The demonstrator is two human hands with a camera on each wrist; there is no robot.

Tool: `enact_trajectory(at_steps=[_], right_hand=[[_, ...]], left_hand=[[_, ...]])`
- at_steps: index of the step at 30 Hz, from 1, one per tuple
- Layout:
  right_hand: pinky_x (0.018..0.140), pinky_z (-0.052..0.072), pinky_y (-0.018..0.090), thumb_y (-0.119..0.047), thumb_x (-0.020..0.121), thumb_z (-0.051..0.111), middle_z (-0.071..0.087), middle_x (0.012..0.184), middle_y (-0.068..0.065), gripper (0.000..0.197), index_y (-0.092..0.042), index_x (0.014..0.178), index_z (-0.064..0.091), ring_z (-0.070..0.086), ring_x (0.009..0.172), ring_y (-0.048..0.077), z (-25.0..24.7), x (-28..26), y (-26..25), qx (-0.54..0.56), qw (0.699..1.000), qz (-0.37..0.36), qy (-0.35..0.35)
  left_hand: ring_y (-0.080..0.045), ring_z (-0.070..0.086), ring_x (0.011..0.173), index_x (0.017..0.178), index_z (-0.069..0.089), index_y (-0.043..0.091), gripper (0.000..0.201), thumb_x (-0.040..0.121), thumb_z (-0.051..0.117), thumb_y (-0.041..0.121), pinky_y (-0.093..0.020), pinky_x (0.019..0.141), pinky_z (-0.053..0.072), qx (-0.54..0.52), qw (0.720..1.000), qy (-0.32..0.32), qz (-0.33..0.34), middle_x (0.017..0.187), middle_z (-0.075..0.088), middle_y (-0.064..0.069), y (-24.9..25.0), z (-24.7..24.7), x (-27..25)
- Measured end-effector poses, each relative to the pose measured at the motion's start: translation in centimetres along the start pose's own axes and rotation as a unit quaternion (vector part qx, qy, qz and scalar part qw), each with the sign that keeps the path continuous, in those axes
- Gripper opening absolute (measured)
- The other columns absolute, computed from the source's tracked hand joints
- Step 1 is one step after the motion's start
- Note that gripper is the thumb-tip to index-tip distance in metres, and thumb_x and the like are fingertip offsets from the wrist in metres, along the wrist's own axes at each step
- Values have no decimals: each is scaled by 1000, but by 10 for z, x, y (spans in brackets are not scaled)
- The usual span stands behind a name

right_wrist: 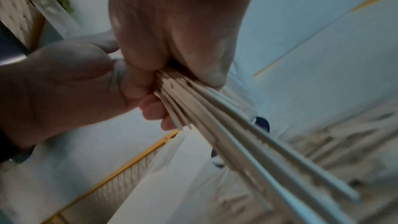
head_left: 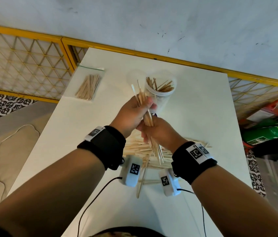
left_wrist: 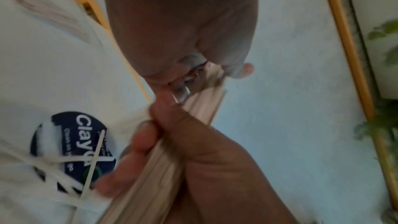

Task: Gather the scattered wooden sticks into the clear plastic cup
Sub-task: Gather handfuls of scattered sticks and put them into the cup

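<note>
Both hands hold one bundle of wooden sticks (head_left: 147,117) upright above the table. My left hand (head_left: 144,106) grips its upper part and my right hand (head_left: 146,132) grips just below. In the left wrist view the left hand (left_wrist: 215,64) curls round the bundle (left_wrist: 200,103). The right wrist view shows the right hand (right_wrist: 176,71) clenched on the fanned-out sticks (right_wrist: 237,135). The clear plastic cup (head_left: 166,100) stands just beyond the hands, with several sticks in it. A pile of loose sticks (head_left: 138,148) lies on the table under my wrists.
A zip bag of sticks (head_left: 89,85) lies at the far left of the white table (head_left: 203,134). A faint clear round piece (head_left: 134,76) sits left of the cup. A round dark blue label (left_wrist: 71,142) lies under loose sticks. A yellow lattice fence (head_left: 23,64) stands behind the table.
</note>
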State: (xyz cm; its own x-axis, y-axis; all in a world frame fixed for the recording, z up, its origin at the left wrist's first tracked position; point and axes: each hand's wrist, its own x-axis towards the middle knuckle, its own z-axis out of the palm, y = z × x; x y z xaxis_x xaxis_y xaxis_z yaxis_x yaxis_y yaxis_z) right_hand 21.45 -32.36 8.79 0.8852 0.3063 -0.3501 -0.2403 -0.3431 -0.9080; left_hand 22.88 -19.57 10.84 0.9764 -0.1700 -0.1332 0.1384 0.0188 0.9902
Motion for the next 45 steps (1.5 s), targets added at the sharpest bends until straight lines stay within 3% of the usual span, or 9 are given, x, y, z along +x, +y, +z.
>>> enact_trajectory(at_steps=[7,11,15,21,25,32,37,42,45], right_hand=[[55,51,31,-15,89,63,60,56,0,14,-16,76,58,57,51,21,-38,5,-61,227,935,-178,209],[62,53,35,-8,77,70,63,65,2,13,-8,81,58,60,57,24,-28,7,-72,274,925,-208,161],[71,54,40,-14,68,77,65,69,7,25,-12,87,61,65,65,27,-12,8,-47,229,952,-115,167],[76,52,46,-21,77,71,63,60,3,9,-18,78,63,60,64,25,-10,12,-43,203,950,-120,204],[82,54,46,-19,72,76,68,68,1,16,-18,82,65,67,71,23,-8,11,-29,197,961,-64,182],[76,51,46,-19,81,61,67,64,-1,12,-26,71,64,64,74,27,-50,41,-65,162,942,-147,254],[87,54,45,-18,77,67,72,77,5,9,-25,73,65,69,87,30,-95,99,-101,153,901,-204,351],[85,51,25,-23,79,75,71,95,-7,21,-19,96,64,67,90,7,-97,134,-67,68,950,-97,288],[86,48,15,-30,86,67,66,99,-13,16,-25,99,60,62,94,0,-111,121,-58,84,911,-145,377]], left_hand=[[-32,39,134,134,46,8,80,87,25,70,-46,110,27,-237,920,48,-308,140,47,-13,-45,-5,-14],[-34,60,109,117,58,-1,76,92,26,64,-45,94,49,-366,858,70,-355,113,64,-19,-41,13,-16],[-24,72,68,96,63,-2,50,101,34,38,-37,68,61,-395,852,83,-333,79,73,-16,-28,19,-1],[-27,66,89,101,63,0,53,100,31,42,-42,79,53,-362,854,87,-363,86,70,-16,-34,18,0],[-21,71,67,90,62,4,43,101,34,34,-35,62,59,-343,866,56,-360,70,73,-10,-40,21,7],[-23,60,108,108,61,12,44,98,36,46,-37,87,48,-163,933,4,-320,118,64,-7,-51,5,27],[-26,60,106,103,61,14,59,80,39,63,-41,96,43,131,974,-9,-182,111,66,-10,-71,-22,51],[-19,39,132,135,47,18,54,92,42,50,-33,107,32,407,908,-32,-94,143,42,-2,-96,-38,74],[-25,2,147,148,26,17,63,95,39,49,-42,118,8,534,837,-107,-58,160,12,-4,-105,-39,78]])
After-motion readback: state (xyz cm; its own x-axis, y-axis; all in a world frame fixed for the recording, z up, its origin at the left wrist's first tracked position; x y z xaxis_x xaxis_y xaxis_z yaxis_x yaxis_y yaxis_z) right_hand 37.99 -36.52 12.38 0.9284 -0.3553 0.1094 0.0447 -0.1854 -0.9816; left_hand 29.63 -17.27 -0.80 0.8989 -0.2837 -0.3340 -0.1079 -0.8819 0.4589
